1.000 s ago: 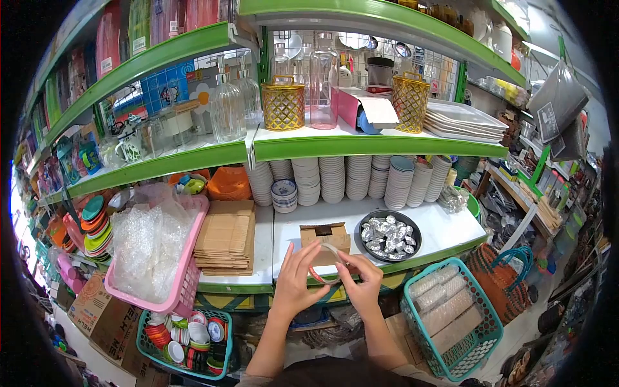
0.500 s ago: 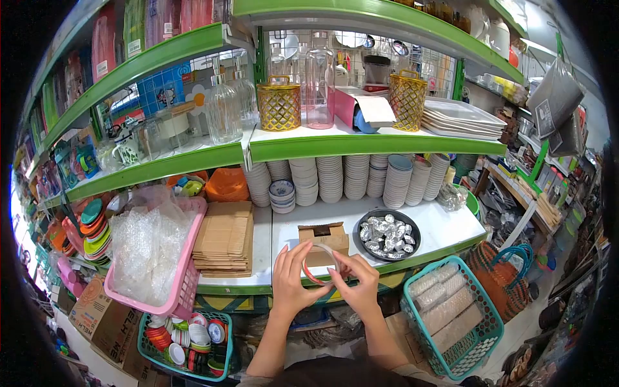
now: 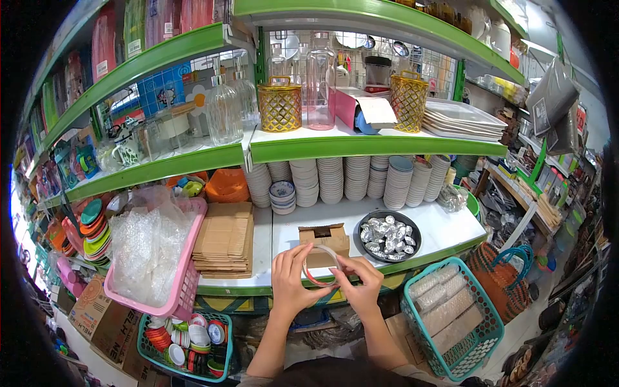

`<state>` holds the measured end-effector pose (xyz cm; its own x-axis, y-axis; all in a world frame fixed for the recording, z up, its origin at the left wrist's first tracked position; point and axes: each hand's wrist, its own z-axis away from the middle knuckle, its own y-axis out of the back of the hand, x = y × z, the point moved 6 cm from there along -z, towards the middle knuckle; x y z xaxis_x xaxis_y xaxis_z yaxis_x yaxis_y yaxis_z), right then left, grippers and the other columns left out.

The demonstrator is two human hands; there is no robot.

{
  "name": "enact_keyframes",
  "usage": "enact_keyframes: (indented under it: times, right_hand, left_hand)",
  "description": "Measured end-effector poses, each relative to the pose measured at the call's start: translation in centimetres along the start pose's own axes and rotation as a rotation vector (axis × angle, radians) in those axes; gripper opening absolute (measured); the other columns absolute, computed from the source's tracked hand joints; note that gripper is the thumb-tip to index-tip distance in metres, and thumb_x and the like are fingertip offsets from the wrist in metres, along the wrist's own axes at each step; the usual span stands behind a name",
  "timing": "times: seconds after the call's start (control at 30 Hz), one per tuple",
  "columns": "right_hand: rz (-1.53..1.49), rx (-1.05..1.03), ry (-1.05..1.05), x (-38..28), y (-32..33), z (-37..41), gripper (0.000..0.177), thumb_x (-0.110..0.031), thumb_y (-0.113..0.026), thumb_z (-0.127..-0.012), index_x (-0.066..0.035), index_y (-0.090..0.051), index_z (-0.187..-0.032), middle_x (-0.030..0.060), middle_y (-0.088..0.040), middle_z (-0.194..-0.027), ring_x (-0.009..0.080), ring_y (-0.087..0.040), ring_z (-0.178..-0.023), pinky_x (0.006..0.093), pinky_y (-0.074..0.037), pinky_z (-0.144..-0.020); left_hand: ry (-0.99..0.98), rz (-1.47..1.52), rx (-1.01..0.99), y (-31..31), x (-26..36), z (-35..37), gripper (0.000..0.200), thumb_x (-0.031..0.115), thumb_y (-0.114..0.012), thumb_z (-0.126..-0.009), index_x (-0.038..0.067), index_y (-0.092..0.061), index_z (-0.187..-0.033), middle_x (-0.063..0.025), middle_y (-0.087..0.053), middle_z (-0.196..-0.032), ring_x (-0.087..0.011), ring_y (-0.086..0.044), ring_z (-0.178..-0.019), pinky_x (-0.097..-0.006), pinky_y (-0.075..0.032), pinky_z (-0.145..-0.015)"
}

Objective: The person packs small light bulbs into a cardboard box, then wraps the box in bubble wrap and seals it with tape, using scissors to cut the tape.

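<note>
A thin ring that looks like a roll of tape (image 3: 311, 278), pale with a reddish inner edge, is held upright between both hands in front of the shelf edge. My left hand (image 3: 293, 284) grips its left side, fingers on top and thumb below. My right hand (image 3: 360, 284) has its fingertips closed on the right side. Just behind the ring stands a small open cardboard box (image 3: 322, 235) on the white shelf. To the right of the box, a dark round pan (image 3: 418, 240) holds many silver foil-like pieces.
Flat cardboard (image 3: 222, 242) is stacked left of the box. A pink basket (image 3: 187, 284) holds bubble wrap. Below sits a teal basket (image 3: 227, 351) of small dishes; another teal basket (image 3: 493, 322) at right holds wrapped packs. Stacked bowls (image 3: 330, 180) line the shelf's back.
My right hand has shifted slightly right, and its fingers have moved a little on the ring. The ring stays in nearly the same place between both hands.
</note>
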<state>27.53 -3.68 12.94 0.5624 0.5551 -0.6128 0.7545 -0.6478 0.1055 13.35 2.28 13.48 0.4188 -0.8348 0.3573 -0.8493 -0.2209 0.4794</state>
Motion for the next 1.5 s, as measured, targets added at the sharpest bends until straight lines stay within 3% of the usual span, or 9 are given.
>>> enact_keyframes:
  times: [0.37,0.63,0.83,1.07,1.13,1.33,1.5]
  right_hand:
    - [0.008,0.03,0.013,0.0,-0.2,0.2,0.026,0.004,-0.076,-0.069,0.001,-0.067,-0.094,0.0093,-0.064,-0.076,0.0114,-0.062,-0.065,0.0228,-0.052,-0.057]
    - [0.027,0.044,-0.069,0.7,-0.3,0.3,0.014,0.001,-0.073,-0.075,0.002,-0.06,-0.08,0.0035,-0.061,-0.067,0.006,-0.057,-0.06,0.0201,-0.047,-0.054]
    - [0.091,0.007,-0.016,0.6,0.0,0.2,0.016,-0.001,-0.073,-0.074,0.0,-0.058,-0.077,0.0046,-0.059,-0.064,0.0086,-0.054,-0.053,0.0224,-0.044,-0.05]
    - [-0.045,0.089,-0.112,0.8,-0.4,0.4,0.018,0.002,-0.073,-0.072,0.003,-0.064,-0.088,0.0084,-0.062,-0.073,0.0102,-0.056,-0.06,0.0238,-0.047,-0.054]
    - [0.027,-0.006,0.034,-0.3,-0.6,0.0,0.026,0.003,-0.074,-0.07,0.003,-0.066,-0.094,0.0101,-0.064,-0.073,0.0127,-0.058,-0.06,0.0236,-0.047,-0.055]
    - [0.065,0.036,0.148,-0.7,-0.6,0.5,0.026,0.003,-0.075,-0.069,0.003,-0.066,-0.093,0.0108,-0.065,-0.073,0.0146,-0.061,-0.062,0.0233,-0.048,-0.056]
    - [-0.015,0.02,0.081,-0.4,-0.2,0.8,0.02,0.003,-0.073,-0.072,0.003,-0.066,-0.091,0.011,-0.066,-0.075,0.0135,-0.061,-0.063,0.0246,-0.049,-0.059]
  left_hand:
    - [0.031,0.001,0.036,-0.1,-0.3,0.2,0.084,0.033,-0.085,-0.048,0.011,-0.054,-0.123,-0.0073,-0.055,-0.112,-0.0262,-0.051,-0.101,-0.0411,-0.037,-0.088]
    - [-0.001,-0.021,0.007,-0.3,0.2,0.2,0.083,0.033,-0.083,-0.048,0.013,-0.055,-0.124,-0.0057,-0.052,-0.106,-0.0249,-0.049,-0.095,-0.0409,-0.037,-0.083]
    - [-0.004,0.003,-0.048,-0.8,0.2,0.3,0.087,0.031,-0.086,-0.043,0.013,-0.056,-0.123,-0.0082,-0.05,-0.106,-0.0274,-0.048,-0.098,-0.0413,-0.037,-0.084]
    - [0.015,-0.005,0.008,-0.2,0.2,0.1,0.084,0.032,-0.084,-0.046,0.013,-0.057,-0.123,-0.0067,-0.052,-0.105,-0.0255,-0.05,-0.094,-0.0412,-0.037,-0.083]
    - [0.034,0.0,0.023,0.0,0.0,0.1,0.083,0.032,-0.084,-0.046,0.013,-0.057,-0.122,-0.0071,-0.052,-0.104,-0.0259,-0.05,-0.094,-0.0412,-0.038,-0.084]
    - [0.072,0.029,-0.002,0.1,-0.4,0.3,0.083,0.03,-0.084,-0.045,0.014,-0.057,-0.121,-0.0077,-0.052,-0.105,-0.0268,-0.051,-0.097,-0.0408,-0.039,-0.084]
    - [0.073,0.081,-0.018,0.0,-0.4,0.4,0.084,0.034,-0.086,-0.045,0.014,-0.057,-0.122,-0.0081,-0.052,-0.106,-0.0266,-0.051,-0.097,-0.0398,-0.039,-0.084]
